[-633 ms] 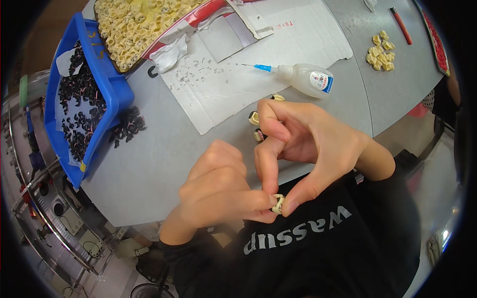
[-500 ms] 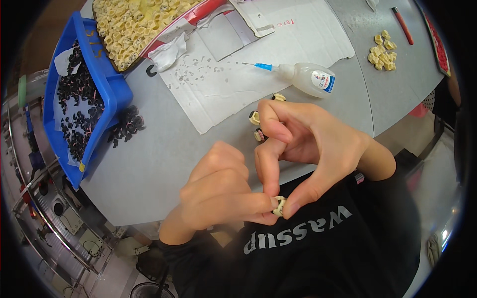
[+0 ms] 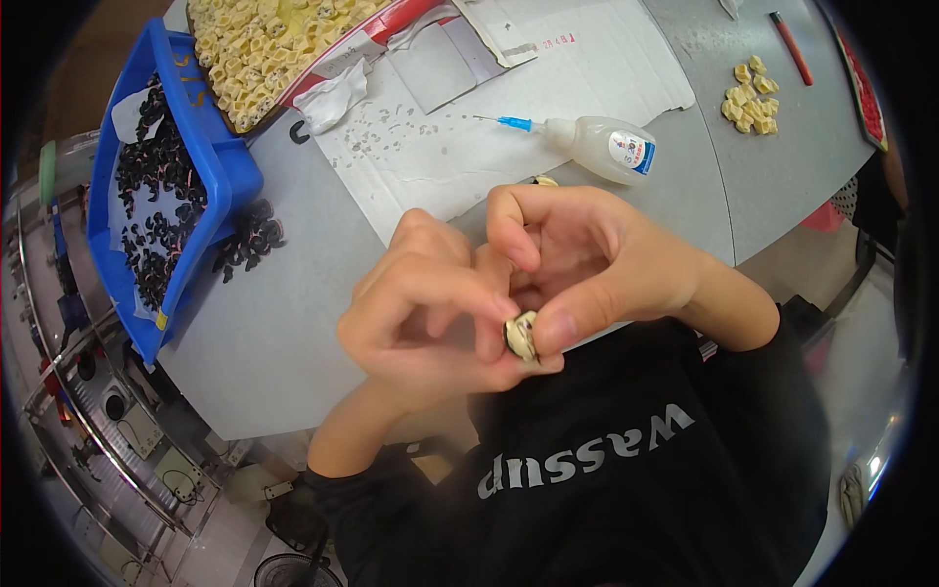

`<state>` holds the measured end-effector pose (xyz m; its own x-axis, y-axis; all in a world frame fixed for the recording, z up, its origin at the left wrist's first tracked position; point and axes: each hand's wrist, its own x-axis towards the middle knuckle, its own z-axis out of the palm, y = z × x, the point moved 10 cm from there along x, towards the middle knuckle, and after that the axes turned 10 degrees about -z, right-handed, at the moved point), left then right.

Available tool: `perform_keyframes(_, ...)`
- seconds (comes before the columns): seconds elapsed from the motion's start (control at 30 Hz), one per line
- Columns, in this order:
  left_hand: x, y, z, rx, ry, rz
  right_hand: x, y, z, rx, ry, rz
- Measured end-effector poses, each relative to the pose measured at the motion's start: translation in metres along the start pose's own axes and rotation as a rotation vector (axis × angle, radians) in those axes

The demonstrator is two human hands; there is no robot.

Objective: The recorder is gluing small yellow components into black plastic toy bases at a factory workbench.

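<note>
Between my two hands is a small cream plastic piece with a black part along one side (image 3: 523, 336). The fingers and thumb of my left hand (image 3: 416, 303) close on its left side. From the right, the thumb of my right hand (image 3: 611, 264) presses against it, with the other fingers curled above. Fingertips cover part of the piece. Just beyond my right hand, one cream-and-black piece (image 3: 545, 181) peeks out on the table. Farther off lies a translucent squeeze bottle (image 3: 599, 147) on its side, its blue needle tip (image 3: 514, 123) pointing left.
At left stands a blue bin (image 3: 230, 171) of black parts (image 3: 161, 186), with more black parts (image 3: 252, 238) beside it. A box of cream pieces (image 3: 259, 54) is at the back. White cardboard (image 3: 411, 176), a loose cream pile (image 3: 751, 103) and a red pen (image 3: 792, 51) lie around.
Both hands have risen away from my body toward the table, carrying the piece. It has turned, and its black side now shows. My left fingers have opened out from a tighter curl.
</note>
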<state>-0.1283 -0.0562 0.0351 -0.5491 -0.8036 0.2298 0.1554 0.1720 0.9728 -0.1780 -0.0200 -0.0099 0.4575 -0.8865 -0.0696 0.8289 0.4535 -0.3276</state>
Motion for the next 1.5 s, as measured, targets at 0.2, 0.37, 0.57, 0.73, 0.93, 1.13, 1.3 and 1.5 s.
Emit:
perform_keyframes(0.2,-0.002,-0.013,-0.002,-0.103,0.023,-0.110,-0.001,-0.003,-0.006,0.006,0.009,-0.045)
perform_keyframes(0.37,-0.002,-0.012,-0.003,-0.122,0.018,-0.102,-0.001,-0.006,-0.009,-0.052,0.016,-0.078)
perform_keyframes(0.57,0.000,-0.013,0.000,-0.132,-0.008,-0.138,-0.002,-0.010,-0.016,-0.078,0.055,-0.119)
perform_keyframes(0.73,-0.001,-0.017,0.000,-0.165,0.015,-0.163,0.001,-0.007,-0.015,-0.049,0.076,-0.124)
perform_keyframes(0.93,0.000,-0.017,0.004,-0.224,-0.014,-0.163,-0.002,-0.004,-0.013,-0.023,0.037,-0.132)
perform_keyframes(1.13,0.000,-0.019,0.004,-0.292,-0.024,-0.167,-0.001,-0.005,-0.012,0.012,0.028,-0.136)
perform_keyframes(1.3,-0.002,-0.025,0.005,-0.155,-0.033,-0.305,-0.002,-0.005,-0.014,0.027,0.035,-0.147)
perform_keyframes(1.5,-0.001,-0.025,0.007,-0.154,-0.049,-0.307,-0.002,-0.006,-0.016,0.065,0.049,-0.174)
